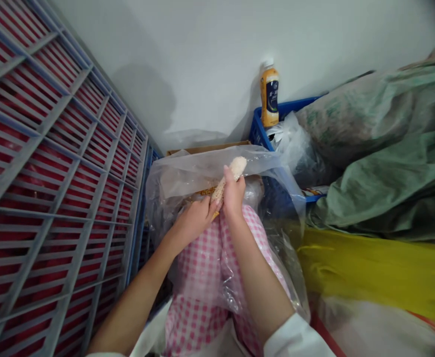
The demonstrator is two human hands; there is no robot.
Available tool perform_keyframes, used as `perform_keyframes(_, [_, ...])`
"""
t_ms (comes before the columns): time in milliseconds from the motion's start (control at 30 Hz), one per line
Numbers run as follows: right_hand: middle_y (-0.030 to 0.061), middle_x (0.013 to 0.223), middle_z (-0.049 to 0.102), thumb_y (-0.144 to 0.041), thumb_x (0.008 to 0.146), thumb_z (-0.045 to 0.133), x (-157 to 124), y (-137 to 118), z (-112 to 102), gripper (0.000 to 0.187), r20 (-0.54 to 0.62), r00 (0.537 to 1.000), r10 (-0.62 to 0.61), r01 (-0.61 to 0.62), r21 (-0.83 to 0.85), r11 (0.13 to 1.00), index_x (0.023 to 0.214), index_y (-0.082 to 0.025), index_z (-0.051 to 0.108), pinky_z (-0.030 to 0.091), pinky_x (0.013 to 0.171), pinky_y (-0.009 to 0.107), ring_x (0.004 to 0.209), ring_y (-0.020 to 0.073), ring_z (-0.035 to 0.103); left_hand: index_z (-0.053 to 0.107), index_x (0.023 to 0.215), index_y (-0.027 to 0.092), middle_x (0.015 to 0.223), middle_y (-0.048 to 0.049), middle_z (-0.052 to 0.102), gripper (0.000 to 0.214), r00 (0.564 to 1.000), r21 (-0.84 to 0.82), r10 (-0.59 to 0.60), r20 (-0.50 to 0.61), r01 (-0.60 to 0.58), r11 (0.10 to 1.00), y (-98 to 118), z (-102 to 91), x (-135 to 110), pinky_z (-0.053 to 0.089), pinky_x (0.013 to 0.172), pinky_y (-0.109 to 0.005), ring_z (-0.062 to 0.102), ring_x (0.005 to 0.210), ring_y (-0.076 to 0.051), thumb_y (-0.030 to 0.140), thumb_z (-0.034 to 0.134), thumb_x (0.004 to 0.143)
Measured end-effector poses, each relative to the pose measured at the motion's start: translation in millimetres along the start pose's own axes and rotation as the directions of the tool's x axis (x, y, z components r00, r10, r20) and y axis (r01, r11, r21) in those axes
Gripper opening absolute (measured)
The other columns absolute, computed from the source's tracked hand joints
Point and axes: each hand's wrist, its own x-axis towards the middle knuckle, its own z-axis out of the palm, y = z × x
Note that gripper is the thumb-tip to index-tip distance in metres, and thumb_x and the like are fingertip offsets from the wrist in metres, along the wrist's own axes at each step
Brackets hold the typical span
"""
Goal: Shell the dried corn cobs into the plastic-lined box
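Note:
A pale corn cob lies slantwise in my two hands, its whitish end pointing up and away. My right hand is wrapped round its upper part, thumb along the cob. Lower down, my left hand closes its fingers on the other end, where some yellow shows. Beneath both hands a clear plastic bag spreads open over pink-checked cloth on my lap. Golden-yellow grains are visible just behind the cob, partly hidden by my hands.
Blue-grey plastic crates with red contents rise at left. Behind stands a white wall. At right, a blue basket holds an orange-yellow drink bottle and plastic bags. Green sacking and yellow material lie further right.

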Motion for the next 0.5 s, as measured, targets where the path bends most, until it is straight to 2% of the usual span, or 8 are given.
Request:
perform_keyframes(167, [0.0038,0.088,0.063,-0.048,0.068,0.059,-0.5,-0.2,1.0,0.041,-0.028,0.999,0.033,-0.033,0.012,0.999,0.093,-0.015,0.058,0.044,0.076,0.03,0.082,0.0187,0.058,0.058,0.084,0.015,0.079,-0.01,0.066,0.043,0.996,-0.206,0.039,-0.082,-0.055,0.977,-15.0,2.7,10.2,0.042,0.07,-0.03,0.061,0.076,-0.02,0.037,0.021,0.089])
perform_keyframes(267, [0.0042,0.09,0.063,-0.05,0.068,0.057,-0.6,-2.3,0.7,0.043,-0.037,0.999,0.038,-0.037,0.035,0.999,0.094,-0.015,0.057,0.044,0.077,0.031,0.084,0.0191,0.058,0.059,0.091,0.015,0.086,-0.0089,0.067,0.046,0.986,-0.304,0.027,-0.163,-0.076,0.95,-17.5,1.6,8.3,0.043,0.074,-0.029,0.061,0.083,-0.02,0.041,0.02,0.09])
perform_keyframes(400, [0.0048,0.093,0.063,-0.051,0.068,0.058,-1.2,-6.0,-1.4,0.043,-0.032,0.998,0.057,-0.056,0.044,0.998,0.093,-0.015,0.057,0.044,0.08,0.031,0.088,0.0196,0.058,0.051,0.113,0.018,0.104,-0.011,0.064,0.047,0.986,-0.199,0.074,-0.152,-0.104,0.975,-10.9,0.3,-0.5,0.043,0.076,-0.031,0.06,0.09,-0.023,0.051,0.04,0.082])
perform_keyframes(433, [0.0046,0.092,0.063,-0.052,0.069,0.057,-1.6,-7.1,-1.9,0.043,-0.024,0.997,0.066,-0.065,0.058,0.996,0.092,-0.016,0.057,0.044,0.079,0.031,0.088,0.0194,0.058,0.05,0.114,0.018,0.103,-0.0118,0.064,0.049,0.989,-0.175,0.075,-0.131,-0.097,0.98,-9.8,0.4,-1.5,0.043,0.075,-0.032,0.06,0.089,-0.024,0.052,0.043,0.08])
perform_keyframes(500, [0.0039,0.088,0.063,-0.054,0.069,0.056,-3.1,-9.5,-2.3,0.042,0.018,0.995,0.102,-0.103,0.115,0.988,0.089,-0.016,0.058,0.045,0.075,0.029,0.084,0.0185,0.059,0.052,0.109,0.016,0.093,-0.0112,0.066,0.047,0.994,-0.195,0.064,-0.084,-0.08,0.978,-10.0,0.7,-1.0,0.044,0.072,-0.032,0.061,0.083,-0.024,0.052,0.037,0.083])
